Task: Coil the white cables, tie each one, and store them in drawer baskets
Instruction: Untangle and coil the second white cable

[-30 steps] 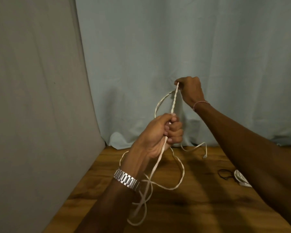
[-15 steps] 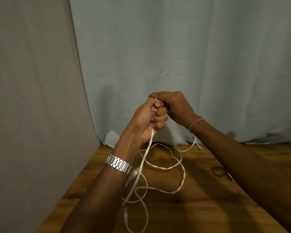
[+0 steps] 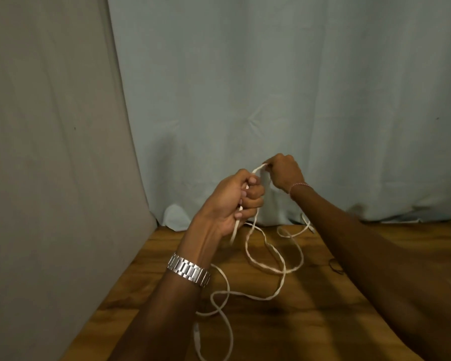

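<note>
You are partway through coiling: your left hand [image 3: 229, 201] is curled round gathered turns of the white cable [image 3: 268, 261], and your right hand [image 3: 284, 173] pinches a fresh loop just beside it, fingers closed on the strand. Most of the cable trails loose across the worktop [image 3: 310, 316] below and between your forearms, one end near the curtain [image 3: 271, 100]. Next, I judge, you lay this loop into the left fist and draw more slack. Room is open to the right; the panel [image 3: 50, 152] crowds the left.
</note>
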